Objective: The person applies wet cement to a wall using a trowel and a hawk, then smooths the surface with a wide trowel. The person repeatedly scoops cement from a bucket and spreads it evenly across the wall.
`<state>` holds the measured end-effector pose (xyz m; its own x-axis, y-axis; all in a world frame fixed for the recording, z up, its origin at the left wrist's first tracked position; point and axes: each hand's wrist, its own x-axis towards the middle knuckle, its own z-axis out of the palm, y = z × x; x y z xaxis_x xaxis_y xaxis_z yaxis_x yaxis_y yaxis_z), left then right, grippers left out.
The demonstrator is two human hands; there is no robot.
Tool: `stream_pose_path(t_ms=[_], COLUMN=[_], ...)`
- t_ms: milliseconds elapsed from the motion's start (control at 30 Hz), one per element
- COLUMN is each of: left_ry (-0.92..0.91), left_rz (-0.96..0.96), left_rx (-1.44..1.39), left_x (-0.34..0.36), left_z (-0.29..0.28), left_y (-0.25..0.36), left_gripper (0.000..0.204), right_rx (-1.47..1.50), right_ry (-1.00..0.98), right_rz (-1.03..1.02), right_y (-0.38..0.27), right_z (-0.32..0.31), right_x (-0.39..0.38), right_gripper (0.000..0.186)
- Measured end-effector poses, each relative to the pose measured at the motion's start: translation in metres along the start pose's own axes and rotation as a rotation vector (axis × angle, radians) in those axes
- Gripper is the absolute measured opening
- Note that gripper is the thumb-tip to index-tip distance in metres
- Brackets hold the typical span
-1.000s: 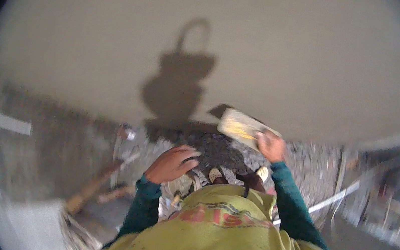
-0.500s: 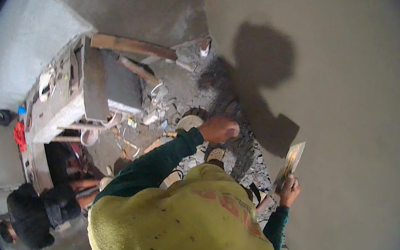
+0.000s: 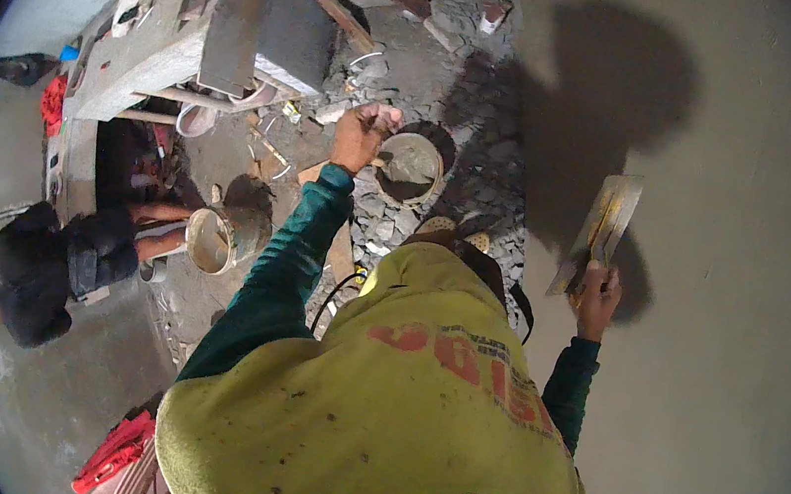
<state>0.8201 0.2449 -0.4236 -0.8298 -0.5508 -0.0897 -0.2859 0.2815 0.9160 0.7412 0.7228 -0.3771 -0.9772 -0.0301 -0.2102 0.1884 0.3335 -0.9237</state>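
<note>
One trowel (image 3: 602,218), seemingly between strokes, was clasped in the right hand (image 3: 596,299) beside the wall (image 3: 744,253), any further pass needing it flat, with the left hand (image 3: 362,139) beside a bucket (image 3: 437,181), grip unclear.

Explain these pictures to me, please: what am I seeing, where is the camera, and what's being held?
No robot here: each grip is a person's bare hand. A fisheye camera on their head looks down, so straight edges bend near the rim. The right grip holds a finishing trowel beside a smooth grey wall. The left grip is close to a bucket with grey material inside; whether it holds anything is unclear. Rubble lies on the floor. At the left is a co-worker in dark clothing.
</note>
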Motion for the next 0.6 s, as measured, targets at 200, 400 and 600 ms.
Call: stream_pose_path(t_ms=[200, 400, 600], left_ry=[0.417, 0.397, 0.436], left_rz=[0.05, -0.075, -0.291], left_rx=[0.272, 0.141, -0.034], left_x=[0.008, 0.016, 0.1], left_z=[-0.027, -0.04, -0.053], left_y=[0.006, 0.0, -0.032], left_gripper=[0.024, 0.041, 0.021], right_rx=[0.034, 0.052, 0.022], right_ry=[-0.167, -0.258, -0.301], right_rz=[0.008, 0.004, -0.031], right_y=[-0.011, -0.025, -0.051], right_z=[0.016, 0.063, 0.129], right_x=[0.053, 0.111, 0.196], right_gripper=[0.035, 0.034, 0.035])
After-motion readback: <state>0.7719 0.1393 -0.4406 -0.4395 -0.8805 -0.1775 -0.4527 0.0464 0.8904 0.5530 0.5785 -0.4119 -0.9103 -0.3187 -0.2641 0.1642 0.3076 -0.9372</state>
